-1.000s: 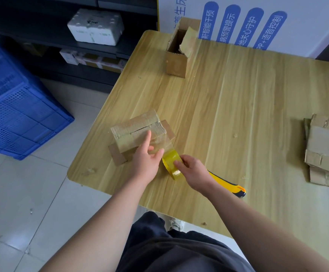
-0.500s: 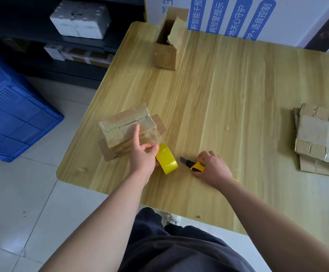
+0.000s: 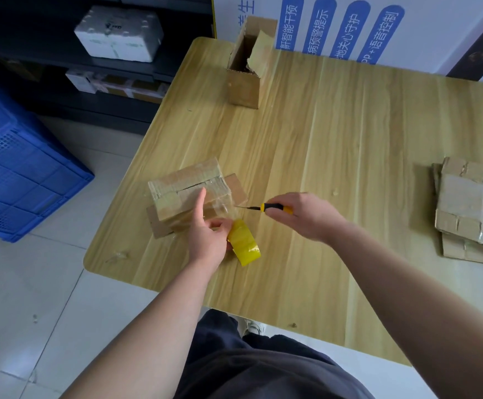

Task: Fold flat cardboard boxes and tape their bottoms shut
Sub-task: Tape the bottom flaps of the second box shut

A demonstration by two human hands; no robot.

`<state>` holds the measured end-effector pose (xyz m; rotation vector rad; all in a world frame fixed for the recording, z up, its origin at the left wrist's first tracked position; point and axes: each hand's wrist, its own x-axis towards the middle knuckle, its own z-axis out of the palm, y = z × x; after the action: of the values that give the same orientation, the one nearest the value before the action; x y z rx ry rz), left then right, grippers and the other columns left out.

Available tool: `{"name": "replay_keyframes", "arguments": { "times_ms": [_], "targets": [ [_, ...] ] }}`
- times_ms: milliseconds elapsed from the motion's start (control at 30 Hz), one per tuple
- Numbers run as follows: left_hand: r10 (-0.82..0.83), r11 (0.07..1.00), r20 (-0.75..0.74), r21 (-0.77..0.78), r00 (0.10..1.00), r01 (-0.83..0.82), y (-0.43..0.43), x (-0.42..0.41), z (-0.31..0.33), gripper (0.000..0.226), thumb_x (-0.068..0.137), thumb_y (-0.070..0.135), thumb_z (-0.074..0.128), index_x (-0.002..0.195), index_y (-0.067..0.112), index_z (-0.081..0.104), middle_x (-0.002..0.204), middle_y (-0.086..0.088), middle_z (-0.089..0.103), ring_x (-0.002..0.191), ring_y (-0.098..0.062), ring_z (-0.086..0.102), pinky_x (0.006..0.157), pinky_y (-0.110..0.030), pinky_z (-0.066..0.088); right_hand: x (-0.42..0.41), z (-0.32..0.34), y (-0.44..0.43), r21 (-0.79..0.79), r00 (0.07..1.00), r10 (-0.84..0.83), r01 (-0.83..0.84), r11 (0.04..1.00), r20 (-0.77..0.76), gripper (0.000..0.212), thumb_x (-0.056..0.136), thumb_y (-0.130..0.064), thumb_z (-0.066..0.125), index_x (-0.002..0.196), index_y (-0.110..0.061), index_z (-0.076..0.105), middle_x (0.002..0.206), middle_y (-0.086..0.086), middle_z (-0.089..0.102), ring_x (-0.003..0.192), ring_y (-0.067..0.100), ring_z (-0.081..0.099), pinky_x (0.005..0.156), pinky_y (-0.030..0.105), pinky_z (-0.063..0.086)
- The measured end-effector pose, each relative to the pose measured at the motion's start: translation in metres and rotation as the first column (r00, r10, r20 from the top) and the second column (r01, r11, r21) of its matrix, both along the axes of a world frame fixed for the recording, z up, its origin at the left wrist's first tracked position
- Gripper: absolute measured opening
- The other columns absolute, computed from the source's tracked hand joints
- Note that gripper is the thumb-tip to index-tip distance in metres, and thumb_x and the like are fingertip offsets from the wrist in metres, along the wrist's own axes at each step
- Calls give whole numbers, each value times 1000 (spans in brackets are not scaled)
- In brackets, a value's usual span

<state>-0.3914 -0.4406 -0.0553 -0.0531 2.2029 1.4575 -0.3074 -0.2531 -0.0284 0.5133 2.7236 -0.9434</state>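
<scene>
One table (image 3: pixel 349 168) bears our folded box (image 3: pixel 188 185) near its left front corner. Our left hand (image 3: pixel 208 237) rests a forefinger on it and pinches the yellow tape roll (image 3: pixel 245 246); our right hand (image 3: pixel 306 217) grips the knife (image 3: pixel 276 208), blade at the stretched tape.

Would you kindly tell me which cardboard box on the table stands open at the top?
The far box by the sign; the near box at the left hand has closed flaps, and the right-hand stack lies flat.

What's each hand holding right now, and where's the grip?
Right hand: knife, grip on its yellow-black handle, blade free. Left hand: yellow tape roll, grip at its rim, index finger pressing the box.
</scene>
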Motion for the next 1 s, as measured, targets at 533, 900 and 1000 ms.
{"name": "replay_keyframes", "arguments": {
  "times_ms": [533,900,1000],
  "targets": [
    [-139,990,-17,-29,990,139,-15,-18,-2,81,86,12,70,144,53,30,82,5,72,87,2,63,91,-18,40,-11,-59,-10,270,958,-30,-51,962,287,33,97,-49,42,115,-26,58,104,1,58,98,25,56,76,35,40],
    [-341,936,62,-73,938,345,-32,-35,8,95,84,12,74,142,62,19,77,-8,67,75,-9,66,76,-19,44,-60,-50,-26,-38,930,-6,-9,999,-366,61,92,-42,59,147,-26,37,158,4,25,142,25,30,114,39,27],
    [-383,921,116,-31,916,389,-37,-45,17,90,84,8,73,143,58,27,69,2,62,68,-3,61,79,-21,45,-81,-51,-28,84,931,121,-98,992,-345,64,87,-51,61,143,-25,45,157,5,27,142,26,32,115,42,26]
  ]
}}
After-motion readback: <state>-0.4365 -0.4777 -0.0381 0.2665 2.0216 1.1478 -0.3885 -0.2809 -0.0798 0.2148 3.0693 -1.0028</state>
